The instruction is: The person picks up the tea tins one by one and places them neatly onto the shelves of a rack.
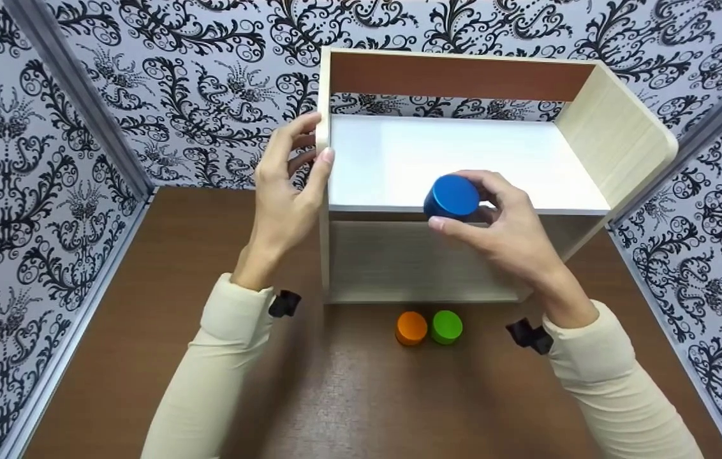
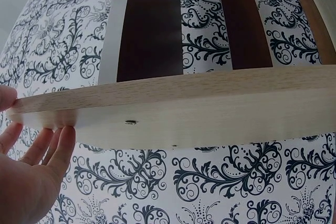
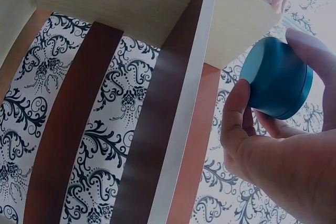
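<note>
The left hand [image 1: 286,197] grips the front edge of the pale wooden left side panel [image 1: 325,261], its thumb at the front and its other fingers bent against the outer face. Just right of that thumb begins the white shelf board [image 1: 377,159], which runs on past the right hand [image 1: 517,233] to the right side panel [image 1: 619,137]. Beyond the right hand's fingers, the open bay above the board reaches back to a reddish-brown crossbar [image 1: 456,75], with a slot of patterned wallpaper [image 1: 208,83] showing under it. The board's front edge passes behind the right fingers in the head view; the depth between edge and fingers is hard to judge. Below them opens a lower bay with a pale wooden panel [image 1: 393,264].

The right hand holds a blue canister [image 1: 455,194] by its sides, thumb on the near side and other fingers round the far side, so they stand only as wide as the canister. Its flat round end faces up between them, slightly tilted. The right wrist view shows a seam around it near one end.

Nearer the wearer and well apart from the right fingertips, an orange canister [image 1: 411,328] and a green canister [image 1: 446,327] stand just beside each other on the brown tabletop [image 1: 348,408], in front of the lower bay.
</note>
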Action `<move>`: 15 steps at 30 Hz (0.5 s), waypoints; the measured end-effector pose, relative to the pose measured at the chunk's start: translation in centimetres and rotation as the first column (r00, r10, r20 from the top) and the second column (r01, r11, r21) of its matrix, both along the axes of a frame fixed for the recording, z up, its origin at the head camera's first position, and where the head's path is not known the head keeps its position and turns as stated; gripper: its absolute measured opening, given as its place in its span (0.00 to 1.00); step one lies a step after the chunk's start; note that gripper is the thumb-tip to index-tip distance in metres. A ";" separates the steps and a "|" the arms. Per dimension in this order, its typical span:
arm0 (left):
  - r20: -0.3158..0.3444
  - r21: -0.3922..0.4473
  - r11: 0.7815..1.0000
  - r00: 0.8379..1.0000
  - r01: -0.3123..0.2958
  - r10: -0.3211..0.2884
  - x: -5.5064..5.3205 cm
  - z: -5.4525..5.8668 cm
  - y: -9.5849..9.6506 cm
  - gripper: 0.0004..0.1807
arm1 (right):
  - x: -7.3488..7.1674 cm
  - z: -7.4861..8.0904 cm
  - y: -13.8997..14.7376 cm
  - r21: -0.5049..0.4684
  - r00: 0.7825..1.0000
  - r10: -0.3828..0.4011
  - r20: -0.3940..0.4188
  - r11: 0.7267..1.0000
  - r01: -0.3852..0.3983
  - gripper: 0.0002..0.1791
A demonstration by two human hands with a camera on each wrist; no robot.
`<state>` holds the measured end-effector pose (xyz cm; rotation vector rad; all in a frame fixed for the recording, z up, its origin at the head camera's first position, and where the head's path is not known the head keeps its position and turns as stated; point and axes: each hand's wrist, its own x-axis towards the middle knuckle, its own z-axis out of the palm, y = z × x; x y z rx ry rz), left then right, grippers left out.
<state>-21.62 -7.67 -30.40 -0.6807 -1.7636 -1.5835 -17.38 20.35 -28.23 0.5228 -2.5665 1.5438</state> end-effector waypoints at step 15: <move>0.002 -0.008 1.000 1.000 0.001 -0.001 0.0 0.0 -0.1 0.22 | -1.9 0.8 -1.1 -0.008 0.999 -0.010 0.036 1.000 0.010 0.35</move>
